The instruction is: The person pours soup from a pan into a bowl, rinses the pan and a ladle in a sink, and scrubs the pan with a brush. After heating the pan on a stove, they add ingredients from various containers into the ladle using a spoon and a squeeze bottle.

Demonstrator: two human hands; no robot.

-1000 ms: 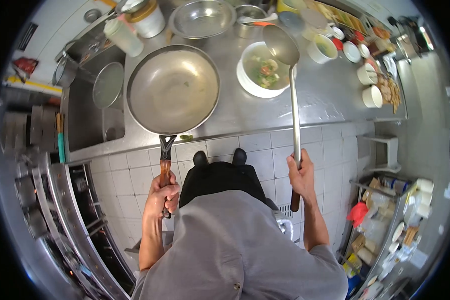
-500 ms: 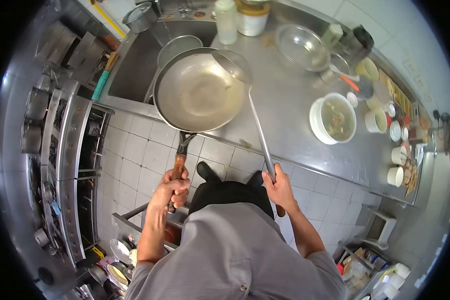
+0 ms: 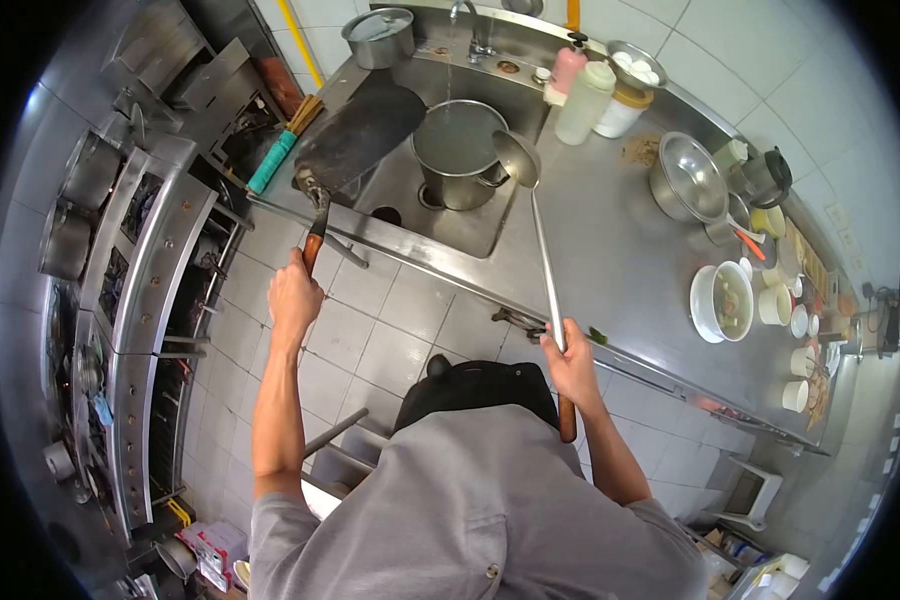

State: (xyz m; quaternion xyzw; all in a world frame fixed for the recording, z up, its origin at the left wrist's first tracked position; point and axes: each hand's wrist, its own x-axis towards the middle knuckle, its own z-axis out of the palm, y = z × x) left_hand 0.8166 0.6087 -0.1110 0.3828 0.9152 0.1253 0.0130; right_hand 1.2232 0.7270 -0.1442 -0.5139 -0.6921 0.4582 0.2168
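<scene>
Two grips show: your left hand (image 3: pixel 295 298) clenches the handle of the pan (image 3: pixel 365 140), tipped over the near-left corner of the sink (image 3: pixel 488 218), underside showing, its inside hidden; your right hand (image 3: pixel 570 365) grasps the ladle (image 3: pixel 550 270) beside the pot (image 3: pixel 457 160).

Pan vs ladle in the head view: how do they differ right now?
Color: the pan shows a dark, blackened outer side; the ladle is bright, bare metal.
Shape: the pan is broad on a short handle; the ladle has a small bowl on a long, thin shaft.
Hold: pan in the left hand, ladle in the right.
Shared: both have brown on their handles.
</scene>
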